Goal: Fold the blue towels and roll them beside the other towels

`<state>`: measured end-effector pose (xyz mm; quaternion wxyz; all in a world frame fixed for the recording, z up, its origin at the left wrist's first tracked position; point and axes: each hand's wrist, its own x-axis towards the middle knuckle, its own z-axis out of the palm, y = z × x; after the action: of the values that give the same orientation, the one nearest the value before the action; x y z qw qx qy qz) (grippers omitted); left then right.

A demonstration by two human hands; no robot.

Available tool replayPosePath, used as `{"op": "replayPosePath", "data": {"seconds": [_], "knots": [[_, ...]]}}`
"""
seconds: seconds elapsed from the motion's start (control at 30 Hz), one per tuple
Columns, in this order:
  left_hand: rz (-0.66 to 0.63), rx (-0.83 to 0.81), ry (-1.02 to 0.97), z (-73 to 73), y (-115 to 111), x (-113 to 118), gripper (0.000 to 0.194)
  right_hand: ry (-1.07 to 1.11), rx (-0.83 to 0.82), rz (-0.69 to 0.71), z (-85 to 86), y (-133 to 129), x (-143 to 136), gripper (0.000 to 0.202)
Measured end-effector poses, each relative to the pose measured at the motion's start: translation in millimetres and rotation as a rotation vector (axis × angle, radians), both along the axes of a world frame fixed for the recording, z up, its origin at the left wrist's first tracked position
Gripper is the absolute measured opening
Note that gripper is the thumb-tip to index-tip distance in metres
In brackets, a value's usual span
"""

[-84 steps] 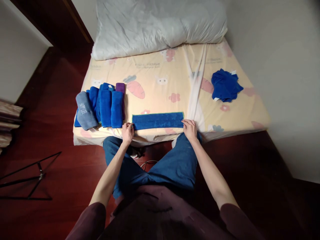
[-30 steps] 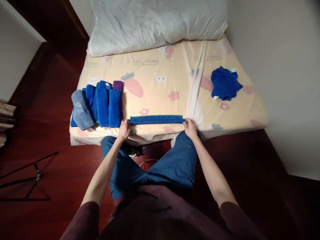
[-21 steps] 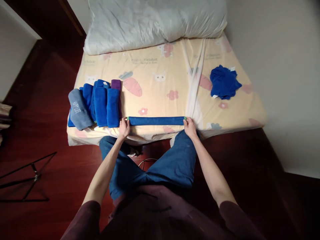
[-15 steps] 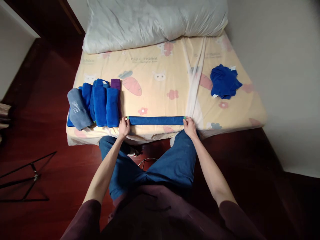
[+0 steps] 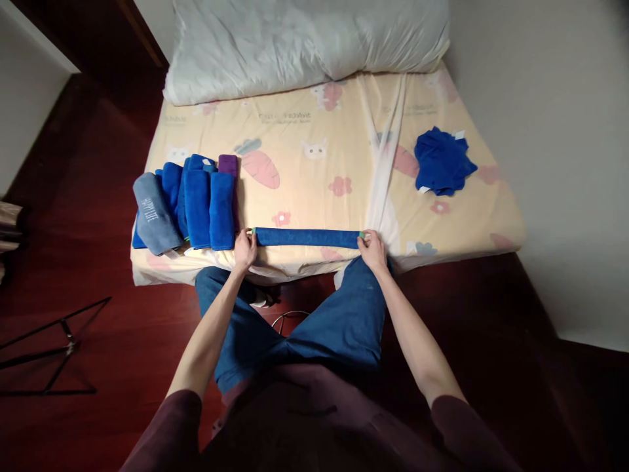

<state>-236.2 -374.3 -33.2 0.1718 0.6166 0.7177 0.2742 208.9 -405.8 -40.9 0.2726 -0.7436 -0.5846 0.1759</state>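
Observation:
A blue towel (image 5: 308, 237), folded into a long narrow strip with green at both ends, lies across the front of the bed. My left hand (image 5: 245, 249) pinches its left end, and my right hand (image 5: 373, 252) pinches the right end. Just left of my left hand sit several folded or rolled towels: bright blue ones (image 5: 221, 211), a grey-blue one (image 5: 156, 213) with white lettering, and a purple one (image 5: 228, 164) partly hidden behind. Farther right, a crumpled blue cloth (image 5: 443, 161) with white tags rests by itself.
The bed (image 5: 314, 183) has a yellow sheet printed with rabbits and carrots. A large white quilt (image 5: 304, 46) lies along its far side. Black tripod legs (image 5: 69, 344) stand on the dark red floor at left. A wall (image 5: 540, 131) rises at right.
Both hands have come slightly closer together, and the towel strip between them now bows a little. The other towels and the crumpled cloth stay where they were.

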Motion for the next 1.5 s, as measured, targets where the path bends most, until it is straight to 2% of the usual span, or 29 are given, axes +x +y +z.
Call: {"op": "replayPosePath", "data": {"seconds": [0.1, 0.17, 0.3, 0.37, 0.57, 0.7, 0.8, 0.9, 0.97, 1.03, 1.1, 1.17, 1.27, 1.37, 1.5], "knots": [[-0.046, 0.065, 0.058, 7.3, -8, 3, 0.038, -0.057, 0.145, 0.044, 5.3, -3, -3, 0.036], [-0.127, 0.097, 0.095, 12.9, -14, 7, 0.044, -0.144, 0.199, 0.124, 11.6, -6, -6, 0.038], [-0.437, 0.100, 0.112, 18.7, -22, 22, 0.052, -0.205, 0.191, 0.404, 21.5, -11, -12, 0.047], [-0.537, 0.074, 0.101, 16.5, -23, 28, 0.055, -0.169, 0.168, 0.484, 22.0, -11, -14, 0.049], [-0.527, 0.005, 0.045, 4.5, -17, 29, 0.059, -0.045, 0.166, 0.426, 16.7, -6, -13, 0.036], [-0.505, 0.007, 0.008, 7.6, -12, 25, 0.056, 0.004, 0.189, 0.408, 14.6, -4, -13, 0.034], [-0.387, 0.053, -0.050, 12.6, -25, 28, 0.050, 0.030, 0.171, 0.408, 12.8, -4, -12, 0.036], [-0.092, 0.079, -0.192, 13.7, -54, 37, 0.037, 0.057, 0.167, 0.403, 11.0, 2, -9, 0.036], [0.098, -0.004, -0.428, 12.7, -71, 47, 0.027, 0.056, 0.160, 0.412, 10.3, 10, -6, 0.032], [0.267, -0.151, -0.813, 12.8, -79, 58, 0.019, 0.030, 0.130, 0.438, 9.5, 22, -2, 0.029], [0.430, -0.276, -1.214, 15.5, -76, 67, 0.015, -0.014, 0.055, 0.464, 8.3, 36, 5, 0.035], [0.531, -0.335, -1.442, 20.3, -65, 72, 0.011, -0.054, -0.063, 0.484, 6.2, 50, 12, 0.045], [0.575, -0.347, -1.508, 27.3, -45, 75, 0.008, -0.085, -0.212, 0.539, 2.3, 67, 20, 0.053], [0.640, -0.346, -1.532, 30.3, -31, 75, 0.017, -0.132, -0.251, 0.591, 0.1, 75, 21, 0.054], [0.739, -0.311, -1.530, 30.9, -20, 79, 0.026, -0.213, -0.296, 0.591, 4.1, 76, 13, 0.052]]}}
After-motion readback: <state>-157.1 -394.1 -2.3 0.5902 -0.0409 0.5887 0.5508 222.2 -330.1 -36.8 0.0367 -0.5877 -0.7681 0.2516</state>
